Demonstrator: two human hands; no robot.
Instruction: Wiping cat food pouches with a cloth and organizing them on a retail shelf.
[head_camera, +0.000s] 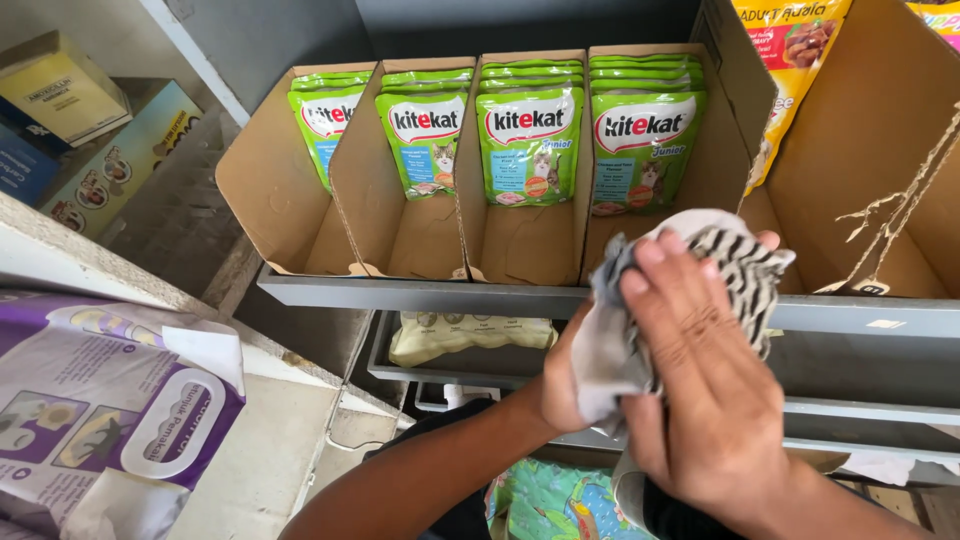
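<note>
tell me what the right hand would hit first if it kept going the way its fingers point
The right hand points up and slightly left, fingers pressed on the striped cloth. Past the cloth, it would likely meet the cardboard tray holding green pouches, though depth is unclear.

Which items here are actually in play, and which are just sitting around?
In play:
- striped cloth, held between both hands
- left hand
- right hand

Sitting around:
- green pouches in cardboard trays
- grey shelf
- purple pack
- yellow pouch
</note>
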